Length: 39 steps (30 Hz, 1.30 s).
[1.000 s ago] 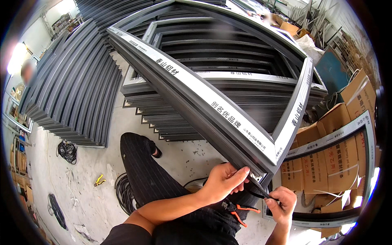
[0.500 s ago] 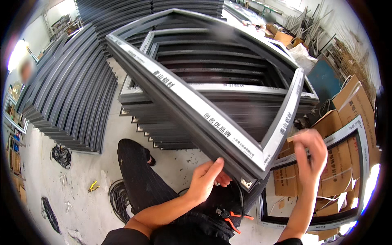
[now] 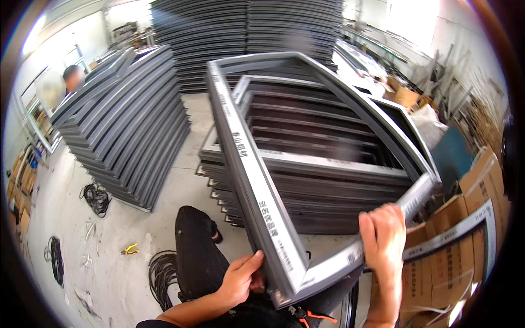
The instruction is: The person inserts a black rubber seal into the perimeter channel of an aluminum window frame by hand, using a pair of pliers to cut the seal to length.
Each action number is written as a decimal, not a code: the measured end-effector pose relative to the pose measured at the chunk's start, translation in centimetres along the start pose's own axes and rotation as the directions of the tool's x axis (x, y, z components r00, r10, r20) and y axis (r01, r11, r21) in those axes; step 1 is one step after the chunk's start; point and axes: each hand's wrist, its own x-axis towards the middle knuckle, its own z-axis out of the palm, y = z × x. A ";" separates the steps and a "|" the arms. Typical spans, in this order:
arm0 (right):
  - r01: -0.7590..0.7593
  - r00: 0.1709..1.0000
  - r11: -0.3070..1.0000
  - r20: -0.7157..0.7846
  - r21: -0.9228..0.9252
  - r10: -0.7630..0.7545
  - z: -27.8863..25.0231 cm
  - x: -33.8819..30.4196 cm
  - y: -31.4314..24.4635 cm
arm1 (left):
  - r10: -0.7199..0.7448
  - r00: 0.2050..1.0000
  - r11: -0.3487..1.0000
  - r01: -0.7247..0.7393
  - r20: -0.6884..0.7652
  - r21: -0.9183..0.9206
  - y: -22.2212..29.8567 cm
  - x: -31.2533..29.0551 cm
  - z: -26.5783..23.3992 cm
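Note:
A rectangular dark window frame (image 3: 249, 164) with white printed film on its faces is held tilted over my lap. My left hand (image 3: 240, 280) is closed around its long left side, close to the near corner, with the thumb on top. On the short near side, my right hand (image 3: 384, 232) wraps its fingers over the profile. Beyond the held frame is a stack of similar frames (image 3: 339, 205). Orange-handled cutters (image 3: 320, 316) lie at my lap, partly hidden under the frame's near corner.
Tall stacks of dark frames stand at left (image 3: 126, 131) and at the back (image 3: 197, 46). Black cord coils (image 3: 163, 276) and yellow pliers (image 3: 129, 249) lie on the floor. Cardboard boxes (image 3: 437, 279) and another frame (image 3: 451, 236) stand at right. A person (image 3: 73, 79) is far left.
My right hand, off the frame before, now grips its short side. The frame has turned, its near corner swinging left and closer to me. My left hand keeps its hold; the view has shifted.

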 end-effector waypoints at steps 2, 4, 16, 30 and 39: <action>-0.085 0.990 0.995 0.107 -0.059 0.091 0.1 -0.3 -3.7 | -0.002 0.996 1.000 0.002 -0.092 -0.002 1.6 -0.4 -2.2; -0.129 0.988 0.989 0.076 -0.074 0.135 1.2 0.1 -6.1 | -0.008 0.996 0.999 0.012 -0.094 0.036 3.7 1.0 -3.7; -0.233 0.943 0.924 0.161 -0.305 0.291 6.4 4.7 -6.9 | 0.027 0.979 0.999 -0.021 0.201 -0.036 11.3 12.3 -4.4; -0.267 0.491 0.959 0.842 -0.097 0.223 5.4 -17.0 -12.0 | 0.107 0.944 0.983 -0.148 0.313 0.110 6.9 1.8 -10.0; -0.272 0.475 0.902 0.769 -0.335 0.429 6.3 -22.4 -10.2 | -0.148 0.933 0.989 0.142 0.327 0.043 8.0 -0.1 -9.3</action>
